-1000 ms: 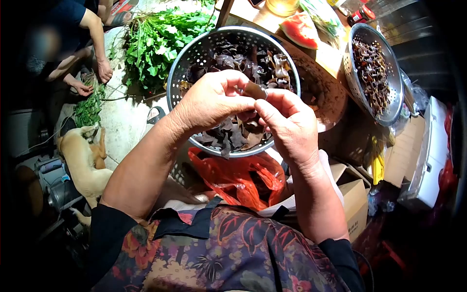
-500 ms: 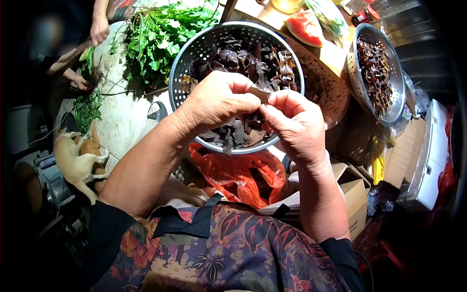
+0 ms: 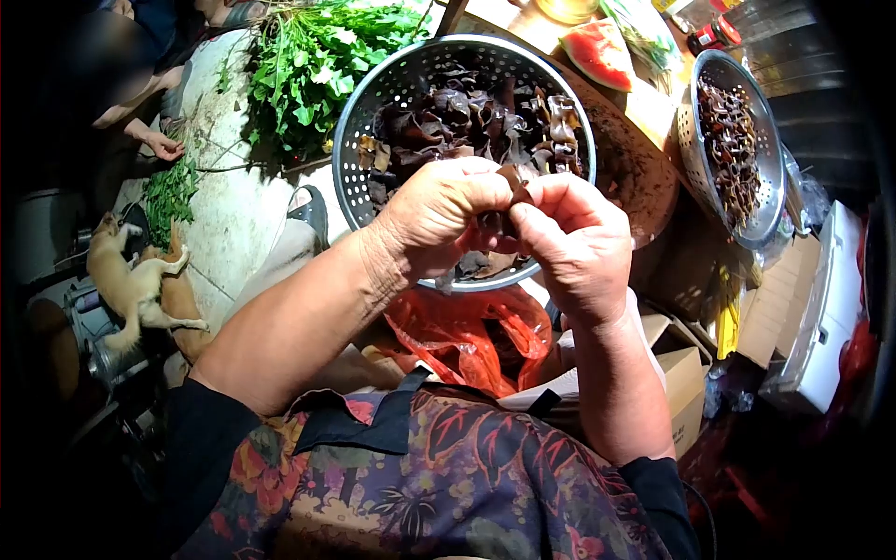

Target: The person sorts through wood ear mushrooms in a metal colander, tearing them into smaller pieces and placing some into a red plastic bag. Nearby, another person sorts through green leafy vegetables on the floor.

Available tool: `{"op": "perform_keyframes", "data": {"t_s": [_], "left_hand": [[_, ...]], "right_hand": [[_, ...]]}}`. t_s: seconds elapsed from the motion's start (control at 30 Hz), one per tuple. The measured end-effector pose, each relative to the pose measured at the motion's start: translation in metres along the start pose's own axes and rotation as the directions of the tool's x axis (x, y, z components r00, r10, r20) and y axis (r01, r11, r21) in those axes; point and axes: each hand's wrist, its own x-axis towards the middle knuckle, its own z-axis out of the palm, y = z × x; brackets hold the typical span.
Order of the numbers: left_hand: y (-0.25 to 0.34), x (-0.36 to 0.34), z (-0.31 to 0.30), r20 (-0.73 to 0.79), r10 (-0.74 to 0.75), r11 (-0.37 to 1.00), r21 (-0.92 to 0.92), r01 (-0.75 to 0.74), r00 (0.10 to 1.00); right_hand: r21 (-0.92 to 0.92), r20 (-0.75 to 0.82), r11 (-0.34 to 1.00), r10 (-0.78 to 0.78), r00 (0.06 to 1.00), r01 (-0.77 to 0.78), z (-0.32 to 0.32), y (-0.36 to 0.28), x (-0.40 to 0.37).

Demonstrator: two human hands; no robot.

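Note:
Between my two hands is a small dark brown piece of wood ear mushroom (image 3: 512, 181). My left hand (image 3: 446, 205) pinches it from the left with thumb and fingers. From the right, my right hand (image 3: 577, 238) grips the same piece, its thumb and fingertips close to the left ones. Both hands hang over a metal colander (image 3: 347, 163) with a perforated wall. Many dark wood ear pieces (image 3: 439, 121) fill the colander, partly hidden behind my hands.
A second colander (image 3: 693, 140) of wood ears stands at right, near a watermelon slice (image 3: 599, 54). Leafy greens (image 3: 303, 79) lie at upper left. A red plastic bag (image 3: 467, 341) is below the colander. Two small animals (image 3: 140, 280) lie left; another person's hand (image 3: 161, 145) is beyond.
Both my hands have shifted slightly right and down, and the piece between them is now more upright. The other person's upper hand has moved down. The pale animal's body has shifted.

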Motion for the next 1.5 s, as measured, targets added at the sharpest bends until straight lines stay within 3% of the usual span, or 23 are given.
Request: {"op": "perform_keyframes", "data": {"t_s": [0.07, 0.13, 0.27, 0.33, 0.37, 0.43, 0.47, 0.53, 0.6, 0.67, 0.73, 0.77, 0.8, 0.87, 0.93, 0.97, 1.07, 1.13, 1.2, 1.27, 1.33, 1.5], "left_hand": [[0.001, -0.002, 0.004, 0.012, 0.034, 0.997, -0.072, -0.033, 0.999], [0.001, -0.002, 0.004, -0.057, 0.081, 0.997, -0.002, -0.082, 0.995], [-0.002, 0.002, 0.003, -0.21, 0.051, 0.998, 0.051, -0.042, 0.976], [-0.002, 0.008, -0.003, -0.352, 0.081, 0.93, 0.364, 0.056, 0.932], [-0.005, 0.013, -0.015, -0.298, 0.127, 0.791, 0.606, 0.084, 0.946], [-0.003, 0.018, -0.025, -0.145, 0.202, 0.49, 0.871, 0.028, 0.969], [0.001, 0.019, -0.031, -0.058, 0.19, 0.29, 0.957, 0.0, 0.98], [0.026, 0.014, -0.014, -0.109, 0.354, 0.026, 0.994, 0.106, 0.929], [0.038, 0.024, -0.043, -0.176, 0.467, 0.047, 0.984, 0.174, 0.866], [0.049, 0.028, -0.066, -0.121, 0.601, -0.035, 0.984, 0.177, 0.79], [0.051, 0.032, -0.081, 0.012, 0.608, -0.196, 0.971, 0.135, 0.794], [0.047, 0.033, -0.088, -0.077, 0.534, -0.164, 0.968, 0.192, 0.842], [0.038, 0.031, -0.091, -0.082, 0.578, -0.176, 0.959, 0.223, 0.812], [0.04, 0.033, -0.102, -0.238, 0.444, -0.246, 0.894, 0.373, 0.864], [0.048, 0.031, -0.093, -0.234, 0.475, -0.233, 0.896, 0.377, 0.848], [0.055, 0.029, -0.089, -0.185, 0.461, -0.203, 0.93, 0.307, 0.868], [0.065, 0.02, -0.06, 0.031, 0.485, 0.029, 0.998, -0.052, 0.874], [0.064, 0.019, -0.049, 0.01, 0.436, 0.306, 0.939, -0.159, 0.9], [0.056, 0.015, -0.032, 0.011, 0.463, 0.474, 0.842, -0.258, 0.886], [0.053, 0.007, -0.013, -0.048, 0.429, 0.6, 0.762, -0.245, 0.902], [0.049, 0.002, -0.001, -0.115, 0.376, 0.766, 0.597, -0.239, 0.919], [0.043, -0.003, -0.002, -0.139, 0.259, 0.877, 0.448, -0.173, 0.956]], "right_hand": [[-0.002, 0.021, 1.0, -0.021, 1.0, 0.021, 0.003, -0.004, -0.001], [-0.019, -0.067, 0.991, -0.13, 0.989, 0.129, 0.001, -0.002, 0.0], [-0.016, -0.222, 0.983, -0.181, 0.958, 0.182, -0.003, -0.005, 0.003], [-0.035, -0.226, 0.98, -0.199, 0.954, 0.196, -0.006, -0.005, 0.003], [-0.087, -0.204, 0.98, -0.192, 0.96, 0.177, -0.004, -0.006, 0.003], [-0.265, -0.121, 0.955, -0.172, 0.978, 0.135, -0.007, -0.004, 0.002], [-0.373, -0.113, 0.919, -0.181, 0.977, 0.127, -0.011, 0.004, 0.004], [-0.578, -0.044, 0.791, -0.277, 0.96, 0.202, -0.015, 0.012, 0.006], [-0.612, -0.036, 0.762, -0.296, 0.955, 0.213, -0.014, 0.011, 0.006], [-0.668, 0.02, 0.7, -0.322, 0.947, 0.252, -0.015, 0.011, 0.005], [-0.684, 0.023, 0.687, -0.316, 0.949, 0.246, -0.016, 0.014, 0.005], [-0.693, 0.035, 0.678, -0.309, 0.95, 0.246, -0.016, 0.016, 0.005], [-0.702, 0.046, 0.669, -0.303, 0.952, 0.247, -0.016, 0.017, 0.005], [-0.728, 0.055, 0.637, -0.315, 0.948, 0.254, -0.016, 0.018, 0.004], [-0.707, 0.072, 0.674, -0.235, 0.969, 0.216, -0.014, 0.014, 0.003], [-0.698, 0.08, 0.684, -0.219, 0.972, 0.212, -0.015, 0.014, 0.003], [-0.598, 0.079, 0.78, -0.173, 0.982, 0.186, -0.016, 0.014, 0.003], [-0.539, 0.061, 0.822, -0.178, 0.982, 0.183, -0.015, 0.01, 0.004], [-0.148, -0.038, 0.976, 0.157, 0.987, -0.161, -0.011, -0.003, 0.003], [-0.111, -0.058, 0.986, 0.121, 0.991, -0.127, -0.013, 0.004, 0.005], [-0.228, -0.111, 0.974, -0.042, 0.993, 0.016, -0.014, 0.008, 0.006], [-0.456, -0.162, 0.884, -0.199, 0.967, 0.105, -0.015, 0.006, 0.006]]}}
